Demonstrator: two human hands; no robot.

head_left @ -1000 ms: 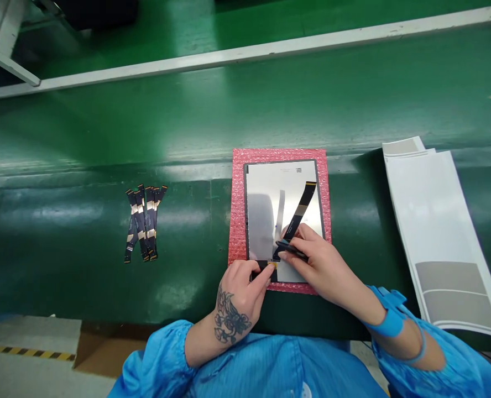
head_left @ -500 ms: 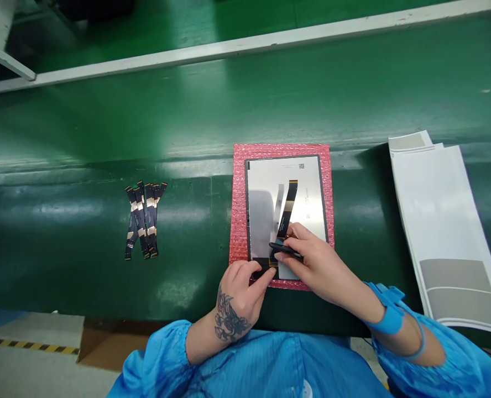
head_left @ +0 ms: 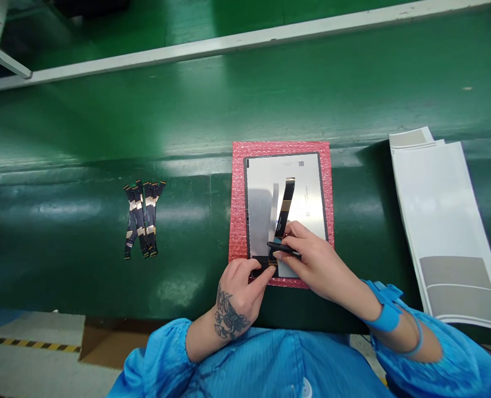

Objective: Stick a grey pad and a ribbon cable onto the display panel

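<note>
A display panel (head_left: 312,243), silver back up, lies on a pink bubble-wrap sheet (head_left: 238,210). A black flex cable (head_left: 286,207) with a gold band rises above the panel's back, its far end free and its near end by my fingers. My right hand (head_left: 307,251) is closed on a slim black tool (head_left: 281,247), whose kind I cannot make out; its tip points left across the cable. At the panel's near edge, my left hand (head_left: 241,290) presses thumb and fingertips onto the black strip (head_left: 262,268). The cable's joint there is partly covered by my fingers.
Several similar flex cables (head_left: 141,218) lie in a loose pile at the left of the green bench (head_left: 187,282). White sheets with grey patches (head_left: 440,204) are stacked to the right. A cardboard box (head_left: 108,342) stands below the bench edge.
The flex cable's free end has shifted slightly left. Both hands keep nearly the same place and grip, and the view has moved a little.
</note>
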